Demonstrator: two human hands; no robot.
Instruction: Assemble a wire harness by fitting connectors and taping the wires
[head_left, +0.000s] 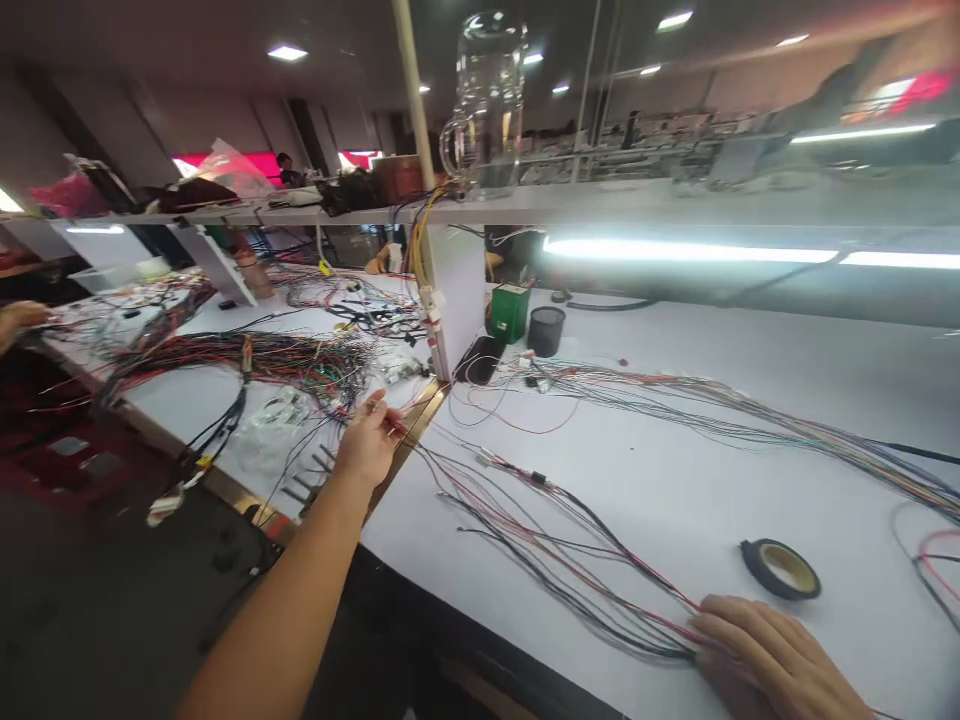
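Observation:
My left hand (370, 442) reaches out to the seam between two white benches, its fingers pinched shut on the far end of a thin wire bundle (540, 530). The bundle of red, black and pink wires runs back across the white table (675, 470) to my right hand (772, 655), which lies flat on top of it near the front edge, fingers stretched out. A roll of black tape (780, 568) lies just beyond my right hand.
A longer multicoloured harness (750, 415) crosses the table behind. A green box (510, 312) and black cup (546, 330) stand by the white post (420, 180). The left bench holds tangled wires (247, 355). A glass jug (487, 100) sits on the shelf. Another person's hand (19, 320) shows at far left.

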